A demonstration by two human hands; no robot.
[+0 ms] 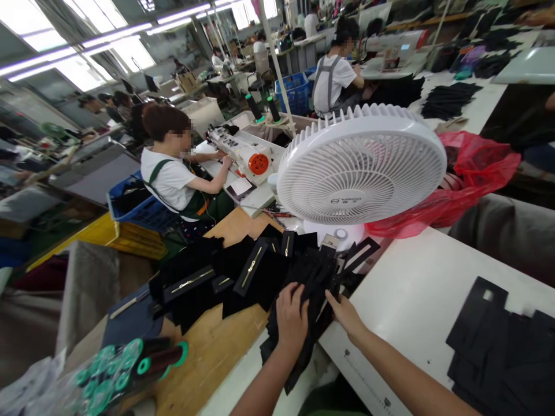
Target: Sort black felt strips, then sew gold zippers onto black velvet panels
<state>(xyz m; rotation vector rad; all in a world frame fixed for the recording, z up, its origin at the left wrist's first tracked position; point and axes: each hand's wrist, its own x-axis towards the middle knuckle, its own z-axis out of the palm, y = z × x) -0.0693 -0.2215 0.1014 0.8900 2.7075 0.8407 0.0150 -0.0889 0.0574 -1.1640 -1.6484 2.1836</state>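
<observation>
White tabletop (416, 289): runs off to the right of the hands; printed marks line its near edge;
White fan (362, 173): stands beyond the hands, its round grille tilted; the largest thing on the work surface;
Red plastic bag (481, 167): crumpled, behind the fan and to its right;
Co-worker (171, 179): seated ahead on the left, in a white top with dark green straps; both hands at a sewing machine (240, 151) with an orange disc;
Dark stack (481, 341): flat black pieces, overlapping, on the tabletop at far right;
Tan board (229, 341): left of the hands, partly covered by black fabric;
Black heap (310, 271): long loose pieces bunched directly under and between the two hands, in front of the fan;
Thread spools (162, 359): green-ended, grouped at lower left;
Left hand (292, 318): lies on the heap, fingers bent and slightly apart; whether it pinches a piece, I cannot tell;
Right hand (344, 315): at the heap's right edge, thumb against the black fabric; its other fingers are mostly hidden, so I cannot tell how firmly it grips;
Gold zips (252, 267): set in black panels, left of the heap.
</observation>
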